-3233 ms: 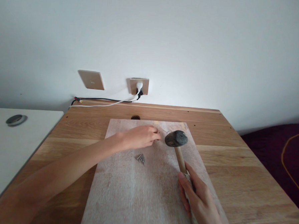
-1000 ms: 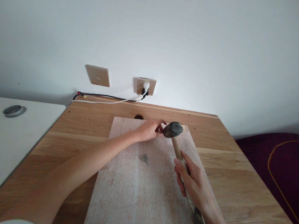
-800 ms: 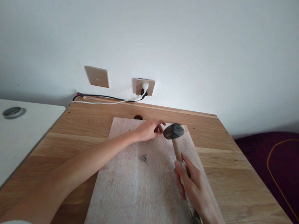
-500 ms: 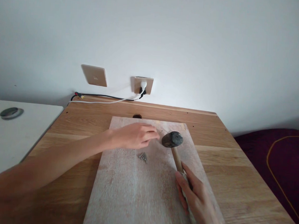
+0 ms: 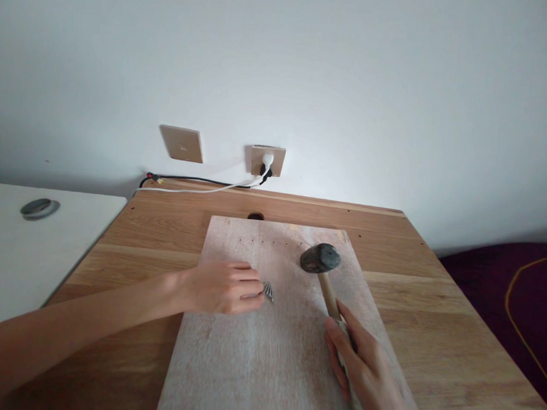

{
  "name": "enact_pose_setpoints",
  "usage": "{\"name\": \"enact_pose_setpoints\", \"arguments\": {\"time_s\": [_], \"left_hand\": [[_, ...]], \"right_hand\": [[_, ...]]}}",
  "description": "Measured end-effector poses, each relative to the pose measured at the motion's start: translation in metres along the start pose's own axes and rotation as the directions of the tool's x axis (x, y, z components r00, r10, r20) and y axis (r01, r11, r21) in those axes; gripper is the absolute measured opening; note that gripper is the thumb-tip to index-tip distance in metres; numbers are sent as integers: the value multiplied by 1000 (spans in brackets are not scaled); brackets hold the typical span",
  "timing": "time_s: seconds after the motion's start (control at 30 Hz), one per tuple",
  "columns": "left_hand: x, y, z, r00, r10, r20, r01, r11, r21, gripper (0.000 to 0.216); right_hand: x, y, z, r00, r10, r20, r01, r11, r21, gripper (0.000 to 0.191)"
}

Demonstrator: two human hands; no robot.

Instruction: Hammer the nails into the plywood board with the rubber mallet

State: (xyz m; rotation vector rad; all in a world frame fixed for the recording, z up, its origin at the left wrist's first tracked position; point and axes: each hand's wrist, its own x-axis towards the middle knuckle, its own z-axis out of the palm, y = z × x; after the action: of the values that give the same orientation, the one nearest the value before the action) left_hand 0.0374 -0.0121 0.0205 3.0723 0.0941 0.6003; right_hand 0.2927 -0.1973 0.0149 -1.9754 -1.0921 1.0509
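Note:
My right hand (image 5: 361, 362) grips the wooden handle of a rubber mallet (image 5: 320, 258); its dark head hangs over the far right part of a whitish board (image 5: 228, 362). My left hand (image 5: 230, 288) is over the left middle of that board, fingers curled together. Its fingertips reach the edge of a small fanned pile of nails (image 5: 269, 291). Whatever may be between those fingertips is hidden. A row of small dark dots (image 5: 262, 242) runs along the board's far edge, too small to tell whether nail heads or holes.
The board lies on a wooden table (image 5: 432, 335) against a white wall. Behind it are a wall socket (image 5: 268, 160) with plugs and a black and a white cable (image 5: 196, 191). A white surface (image 5: 79, 231) adjoins at left; dark purple fabric (image 5: 489, 290) is at right.
My left hand has moved from near the mallet head back toward me and left, to the nail pile. The row of dots is uncovered. The mallet stays nearly where it was over the board.

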Motion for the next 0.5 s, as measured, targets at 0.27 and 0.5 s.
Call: {"name": "enact_pose_setpoints", "arguments": {"time_s": [0.27, 0.5], "left_hand": [[10, -10, -4, 971, 217, 100, -227, 969, 102, 19], [17, -14, -4, 950, 214, 226, -258, 947, 191, 33]], "right_hand": [[-1, 9, 5, 998, 16, -59, -12, 997, 75, 65], [1, 10, 0, 999, 27, 18, -28, 998, 53, 68]]}}
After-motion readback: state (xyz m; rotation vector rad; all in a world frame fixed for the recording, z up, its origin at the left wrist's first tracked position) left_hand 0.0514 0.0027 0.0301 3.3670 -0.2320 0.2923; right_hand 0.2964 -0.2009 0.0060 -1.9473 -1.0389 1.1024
